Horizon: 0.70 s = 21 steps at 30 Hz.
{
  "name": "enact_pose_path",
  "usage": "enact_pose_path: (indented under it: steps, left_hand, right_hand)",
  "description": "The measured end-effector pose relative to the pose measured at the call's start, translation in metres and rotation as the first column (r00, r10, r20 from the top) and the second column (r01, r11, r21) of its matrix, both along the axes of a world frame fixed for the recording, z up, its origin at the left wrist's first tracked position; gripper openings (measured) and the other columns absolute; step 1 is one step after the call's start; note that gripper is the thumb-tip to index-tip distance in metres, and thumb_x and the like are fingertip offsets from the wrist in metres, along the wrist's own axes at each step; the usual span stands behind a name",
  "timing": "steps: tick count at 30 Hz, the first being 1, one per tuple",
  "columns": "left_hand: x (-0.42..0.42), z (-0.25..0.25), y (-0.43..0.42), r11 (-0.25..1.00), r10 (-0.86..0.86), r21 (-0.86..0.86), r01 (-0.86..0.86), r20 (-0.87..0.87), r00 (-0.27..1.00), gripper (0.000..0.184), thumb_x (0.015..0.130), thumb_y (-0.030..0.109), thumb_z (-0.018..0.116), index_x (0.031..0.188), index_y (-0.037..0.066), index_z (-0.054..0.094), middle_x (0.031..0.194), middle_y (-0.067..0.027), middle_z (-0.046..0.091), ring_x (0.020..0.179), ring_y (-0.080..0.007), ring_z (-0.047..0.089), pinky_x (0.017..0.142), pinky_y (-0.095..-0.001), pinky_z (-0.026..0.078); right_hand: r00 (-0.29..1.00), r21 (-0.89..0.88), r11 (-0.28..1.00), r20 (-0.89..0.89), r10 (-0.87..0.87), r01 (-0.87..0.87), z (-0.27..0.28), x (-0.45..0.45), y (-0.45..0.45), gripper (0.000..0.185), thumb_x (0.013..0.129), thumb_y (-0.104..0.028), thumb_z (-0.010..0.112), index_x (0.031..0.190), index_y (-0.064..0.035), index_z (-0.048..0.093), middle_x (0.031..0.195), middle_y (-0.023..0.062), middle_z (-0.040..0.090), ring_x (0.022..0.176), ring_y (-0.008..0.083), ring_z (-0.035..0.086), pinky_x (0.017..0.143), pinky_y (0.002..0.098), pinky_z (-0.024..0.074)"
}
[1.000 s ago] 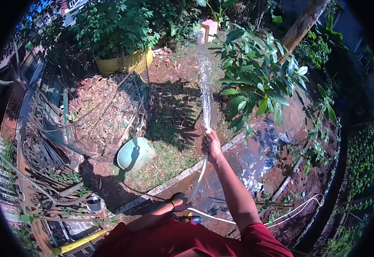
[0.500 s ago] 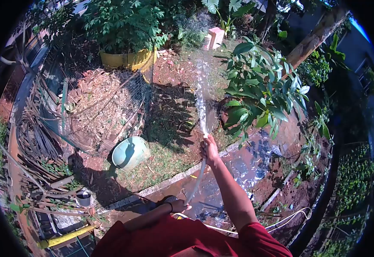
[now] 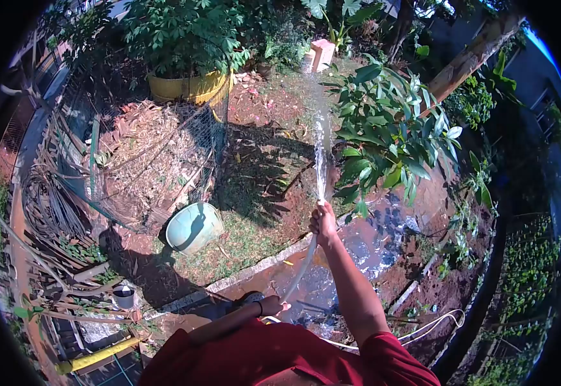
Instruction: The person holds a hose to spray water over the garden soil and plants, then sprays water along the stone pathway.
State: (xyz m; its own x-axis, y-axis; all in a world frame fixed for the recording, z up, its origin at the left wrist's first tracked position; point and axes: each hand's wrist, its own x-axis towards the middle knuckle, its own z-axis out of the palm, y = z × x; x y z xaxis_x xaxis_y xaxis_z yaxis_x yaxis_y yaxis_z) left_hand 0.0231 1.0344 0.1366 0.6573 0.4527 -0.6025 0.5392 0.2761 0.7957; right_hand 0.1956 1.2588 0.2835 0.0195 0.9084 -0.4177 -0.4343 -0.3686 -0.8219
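A pale hose [image 3: 304,269] runs between my two hands. Near its spout end, my right hand [image 3: 323,220] is closed around it at the end of my stretched-out arm. Lower down and closer to my body, my left hand [image 3: 271,306] grips the same hose, with a dark band on the wrist. A white jet of water [image 3: 320,149] shoots forward from the spout, beside a leafy shrub [image 3: 383,128]. Beyond the jet stands a pinkish block [image 3: 323,55].
A pale green basin [image 3: 195,229] lies tilted on the grass. Left of it, netting surrounds a heap of dry leaves [image 3: 148,154]. A yellow planter [image 3: 193,88] stands behind. Wet paving [image 3: 357,257] is at right, with more hose [image 3: 434,331] looped near it. A small dark bucket [image 3: 124,296] is lower left.
My right hand and the spout have swung slightly to the right, and the water jet has shifted right, closer to the shrub. My left hand has barely moved.
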Motion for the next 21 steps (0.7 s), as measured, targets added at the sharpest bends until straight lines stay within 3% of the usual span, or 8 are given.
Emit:
enact_pose_path:
  steps: [5, 11, 16, 18, 21]
  left_hand:
    - [0.001, 0.026, 0.008, 0.998, 0.057, 0.023, -0.057, 0.002, 0.998, 0.056, 0.089, 0.053, 0.051, 0.109, 0.002, 0.062, 0.068, -0.0061, 0.061, 0.063, -0.0182, 0.06, 0.065, -0.0344, 0.047]
    - [0.003, 0.0, 0.008, 0.981, 0.192, -0.054, -0.188, 0.085, 0.978, 0.056, 0.087, 0.055, 0.055, 0.098, 0.001, 0.066, 0.064, -0.0061, 0.059, 0.062, -0.0178, 0.059, 0.064, -0.0341, 0.047]
    - [-0.003, 0.012, 0.009, 0.96, 0.281, -0.042, -0.279, 0.103, 0.954, 0.055, 0.086, 0.056, 0.055, 0.085, 0.002, 0.067, 0.062, -0.0047, 0.056, 0.059, -0.0174, 0.056, 0.06, -0.0347, 0.045]
    - [-0.003, 0.014, 0.009, 0.962, 0.271, -0.074, -0.264, 0.112, 0.956, 0.044, 0.089, 0.05, 0.056, 0.089, 0.006, 0.064, 0.061, 0.0023, 0.047, 0.056, -0.0101, 0.046, 0.053, -0.0282, 0.038]
    - [0.004, -0.012, 0.008, 0.951, 0.3, -0.103, -0.29, 0.101, 0.948, 0.043, 0.089, 0.048, 0.058, 0.089, 0.006, 0.064, 0.063, 0.0036, 0.048, 0.057, -0.0078, 0.046, 0.053, -0.0258, 0.037]
  right_hand:
    - [1.0, 0.036, 0.999, 0.008, 0.026, -0.026, 0.01, -0.007, 0.011, 0.003, 0.095, -0.021, 0.043, 0.092, -0.0227, 0.041, 0.062, -0.0038, 0.037, 0.041, 0.0079, 0.03, 0.032, 0.0227, 0.022]
    - [0.999, 0.032, 0.999, -0.038, -0.003, 0.005, 0.009, -0.006, 0.022, 0.004, 0.095, -0.021, 0.043, 0.091, -0.0216, 0.041, 0.06, -0.0036, 0.036, 0.04, 0.0082, 0.03, 0.032, 0.0226, 0.0221]
    - [1.0, 0.003, 1.0, 0.009, -0.026, 0.026, 0.014, -0.012, 0.027, 0.005, 0.095, -0.02, 0.043, 0.09, -0.021, 0.041, 0.06, -0.0033, 0.036, 0.04, 0.0084, 0.03, 0.032, 0.0229, 0.022]
    - [1.0, 0.007, 1.0, -0.003, -0.02, 0.02, 0.016, -0.016, 0.029, 0.005, 0.095, -0.02, 0.043, 0.09, -0.0209, 0.041, 0.06, -0.0033, 0.036, 0.04, 0.0084, 0.03, 0.032, 0.0229, 0.0221]
    - [1.0, 0.019, 1.0, -0.017, -0.018, 0.019, 0.02, -0.022, 0.032, 0.005, 0.095, -0.019, 0.042, 0.09, -0.0209, 0.041, 0.06, -0.0032, 0.036, 0.04, 0.0084, 0.03, 0.032, 0.0228, 0.0222]
